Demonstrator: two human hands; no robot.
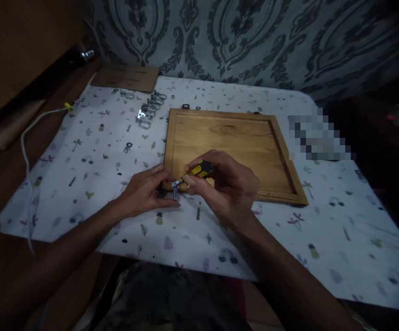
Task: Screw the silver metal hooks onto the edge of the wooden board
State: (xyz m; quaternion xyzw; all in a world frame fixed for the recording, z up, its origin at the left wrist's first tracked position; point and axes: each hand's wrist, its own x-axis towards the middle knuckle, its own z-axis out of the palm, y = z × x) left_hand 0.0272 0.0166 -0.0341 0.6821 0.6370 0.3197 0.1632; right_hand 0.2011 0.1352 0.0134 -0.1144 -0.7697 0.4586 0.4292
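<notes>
My right hand [232, 186] is closed around the yellow-and-black handle of a screwdriver [202, 169]. Its tip points down and left at a small silver metal fitting [175, 191] on the near left corner of a wooden framed panel [220, 138]. With thumb and fingers on either side of that fitting, my left hand [147, 189] steadies it against the panel's edge. The panel lies flat on the table, its recessed face up. Whether a screw sits under the tip is too small to tell.
Several silver metal fittings [151, 109] lie in a row left of the panel, near a piece of cardboard [126, 78]. A small dark metal part [128, 147] rests nearer me. A pale cable [26, 170] hangs over the patterned tablecloth's [92, 197] left side. A blurred-out item is at right.
</notes>
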